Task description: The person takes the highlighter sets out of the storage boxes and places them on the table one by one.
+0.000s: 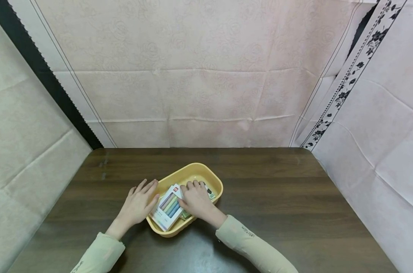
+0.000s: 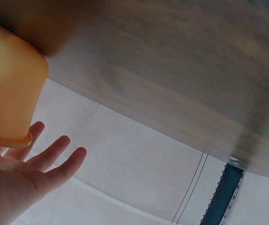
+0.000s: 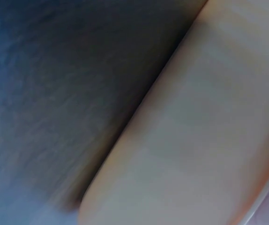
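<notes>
A yellow plastic basin (image 1: pixel 206 170) stands on the table, set at a slant. Inside it leans a white box (image 1: pixel 163 220) whose window shows several pastel-coloured sticks, like pens. My left hand (image 1: pixel 136 204) is at the basin's left rim, fingers spread; the left wrist view shows this hand (image 2: pixel 26 178) beside the basin's outer wall (image 2: pixel 12 84). Over the basin, my right hand (image 1: pixel 197 201) reaches in with bent fingers, its thumb at the box's right edge. Beneath it a green-and-white item (image 1: pixel 210 193) is partly hidden. I cannot tell whether the right hand grips anything.
The basin rests on a dark wood-grain table (image 1: pixel 278 212) near its middle. Pale patterned cloth (image 1: pixel 199 94) hangs behind the far edge, with more cloth at both sides. In the right wrist view the basin's wall (image 3: pixel 195 140) fills much of the picture, blurred.
</notes>
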Action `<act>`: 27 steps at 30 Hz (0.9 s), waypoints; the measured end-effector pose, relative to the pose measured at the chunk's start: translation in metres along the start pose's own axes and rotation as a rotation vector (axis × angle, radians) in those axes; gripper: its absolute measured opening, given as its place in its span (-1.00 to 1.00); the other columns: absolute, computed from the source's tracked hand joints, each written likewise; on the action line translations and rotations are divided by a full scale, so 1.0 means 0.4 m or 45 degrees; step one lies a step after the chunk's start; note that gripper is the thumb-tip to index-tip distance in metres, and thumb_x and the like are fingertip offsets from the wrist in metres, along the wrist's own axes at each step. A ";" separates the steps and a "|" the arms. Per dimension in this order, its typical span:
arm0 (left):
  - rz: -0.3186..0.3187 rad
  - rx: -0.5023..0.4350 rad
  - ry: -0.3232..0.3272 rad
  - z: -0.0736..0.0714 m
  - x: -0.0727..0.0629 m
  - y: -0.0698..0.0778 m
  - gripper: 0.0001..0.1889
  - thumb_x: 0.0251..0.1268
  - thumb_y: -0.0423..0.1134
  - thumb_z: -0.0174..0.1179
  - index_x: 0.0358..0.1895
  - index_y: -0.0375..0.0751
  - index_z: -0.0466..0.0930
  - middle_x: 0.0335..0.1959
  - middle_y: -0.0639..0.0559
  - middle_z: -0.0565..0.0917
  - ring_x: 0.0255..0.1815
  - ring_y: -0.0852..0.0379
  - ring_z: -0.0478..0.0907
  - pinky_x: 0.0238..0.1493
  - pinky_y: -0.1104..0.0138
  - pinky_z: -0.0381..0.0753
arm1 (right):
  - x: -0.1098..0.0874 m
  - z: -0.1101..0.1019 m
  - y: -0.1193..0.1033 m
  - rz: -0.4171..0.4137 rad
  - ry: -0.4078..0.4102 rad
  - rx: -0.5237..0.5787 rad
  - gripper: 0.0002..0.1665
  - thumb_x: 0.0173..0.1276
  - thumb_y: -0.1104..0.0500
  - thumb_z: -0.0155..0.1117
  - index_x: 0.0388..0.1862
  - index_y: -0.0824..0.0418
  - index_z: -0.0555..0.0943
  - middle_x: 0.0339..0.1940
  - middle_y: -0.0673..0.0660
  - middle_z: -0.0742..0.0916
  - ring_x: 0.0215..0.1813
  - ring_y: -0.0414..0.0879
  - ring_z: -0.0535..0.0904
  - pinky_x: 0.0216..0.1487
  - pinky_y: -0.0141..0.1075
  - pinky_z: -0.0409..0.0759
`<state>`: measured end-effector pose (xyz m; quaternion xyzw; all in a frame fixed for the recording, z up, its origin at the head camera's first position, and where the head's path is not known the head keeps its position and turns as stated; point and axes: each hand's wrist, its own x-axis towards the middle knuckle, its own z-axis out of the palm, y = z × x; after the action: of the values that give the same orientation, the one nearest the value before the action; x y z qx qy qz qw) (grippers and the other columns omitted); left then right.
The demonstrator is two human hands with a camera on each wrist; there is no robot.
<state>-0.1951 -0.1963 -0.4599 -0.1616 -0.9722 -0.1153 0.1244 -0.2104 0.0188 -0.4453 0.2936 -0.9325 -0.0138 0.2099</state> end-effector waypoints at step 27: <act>0.007 -0.004 -0.003 -0.004 0.001 0.002 -0.47 0.32 0.04 -0.15 0.27 -0.16 0.28 0.27 -0.09 0.36 0.31 -0.22 0.18 0.10 -0.21 0.20 | 0.008 -0.008 0.008 0.011 0.009 0.107 -0.67 0.09 -0.12 0.16 -0.34 0.09 0.60 -0.44 0.03 0.64 -0.33 -0.07 0.45 -0.29 -0.25 0.38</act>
<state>-0.1951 -0.1959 -0.4583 -0.1647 -0.9717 -0.1162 0.1234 -0.2132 0.0199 -0.4406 0.2980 -0.9328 0.0275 0.2007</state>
